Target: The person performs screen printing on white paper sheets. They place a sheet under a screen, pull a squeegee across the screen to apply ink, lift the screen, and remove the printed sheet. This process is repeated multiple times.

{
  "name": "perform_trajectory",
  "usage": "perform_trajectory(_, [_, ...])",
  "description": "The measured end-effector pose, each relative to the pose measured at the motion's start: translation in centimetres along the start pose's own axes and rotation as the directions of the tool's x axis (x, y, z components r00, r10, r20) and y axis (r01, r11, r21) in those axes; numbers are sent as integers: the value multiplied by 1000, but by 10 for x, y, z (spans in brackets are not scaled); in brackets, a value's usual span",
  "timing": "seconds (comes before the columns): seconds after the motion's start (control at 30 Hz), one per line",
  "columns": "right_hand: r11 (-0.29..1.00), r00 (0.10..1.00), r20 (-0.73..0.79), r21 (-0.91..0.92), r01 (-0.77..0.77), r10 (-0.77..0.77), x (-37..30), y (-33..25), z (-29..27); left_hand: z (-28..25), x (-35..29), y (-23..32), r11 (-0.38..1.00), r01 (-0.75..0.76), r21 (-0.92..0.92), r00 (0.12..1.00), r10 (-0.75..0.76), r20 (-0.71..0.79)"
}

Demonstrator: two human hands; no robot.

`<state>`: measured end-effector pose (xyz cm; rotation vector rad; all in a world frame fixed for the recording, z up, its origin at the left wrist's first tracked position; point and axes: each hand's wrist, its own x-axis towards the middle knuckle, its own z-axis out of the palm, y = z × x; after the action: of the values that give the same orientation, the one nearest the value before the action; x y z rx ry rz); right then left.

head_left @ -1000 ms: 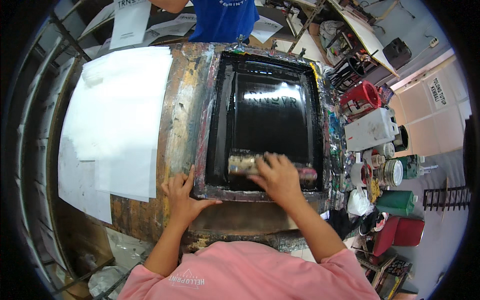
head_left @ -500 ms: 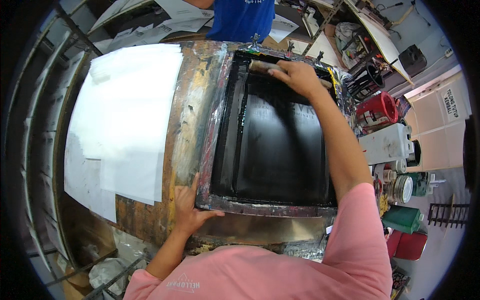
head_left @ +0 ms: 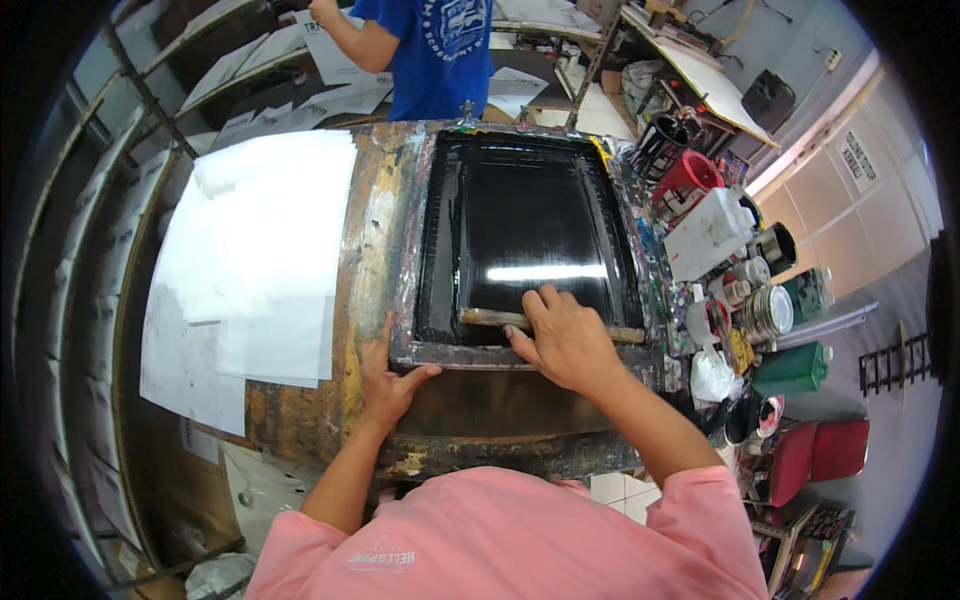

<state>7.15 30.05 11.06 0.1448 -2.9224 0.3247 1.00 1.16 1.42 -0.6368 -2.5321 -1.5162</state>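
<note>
My right hand (head_left: 568, 338) is closed round the wooden handle of a squeegee (head_left: 487, 317), which lies crosswise near the close end of a screen printing frame (head_left: 402, 245). Glossy black ink (head_left: 520, 215) coats the mesh beyond the squeegee, with a bright band of reflected light across it. At the frame's near left corner, my left hand (head_left: 388, 385) holds the rim, its thumb along the front edge and its index finger up the left side. The remaining fingers of that hand are partly hidden.
A stack of white paper (head_left: 260, 240) covers the left of the worn table (head_left: 290, 410). Ink cans, a red bucket (head_left: 687, 180) and a green jerrycan (head_left: 790, 370) crowd the right side. Behind the table stands a person in a blue shirt (head_left: 435, 60).
My right hand has drawn the squeegee from the far end of the screen to its near end. My left hand stays at the corner. The person in blue now shows holding a sheet.
</note>
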Motion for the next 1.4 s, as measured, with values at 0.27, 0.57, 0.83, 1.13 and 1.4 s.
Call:
perform_trajectory(0.27, [950,850,-488,-308,45,-198,98,-16,-149,9,130,75,725,-504,-469,829,254,-498])
perform_trajectory(0.57, [933,768,-567,-342,108,-297,167,20,-185,130,281,-78,981,-173,84,983,177,-46])
perform_trajectory(0.83, [992,791,-610,64,110,-48,184,10,-213,131,308,-88,984,-176,11,982,175,69])
perform_trajectory(1.13, [946,831,-541,-318,-58,-131,168,4,-190,-53,221,-122,982,121,147,963,-80,-257])
perform_trajectory(1.4, [968,781,-591,-241,69,-203,144,-1,-169,-196,150,-163,839,296,456,816,26,-577])
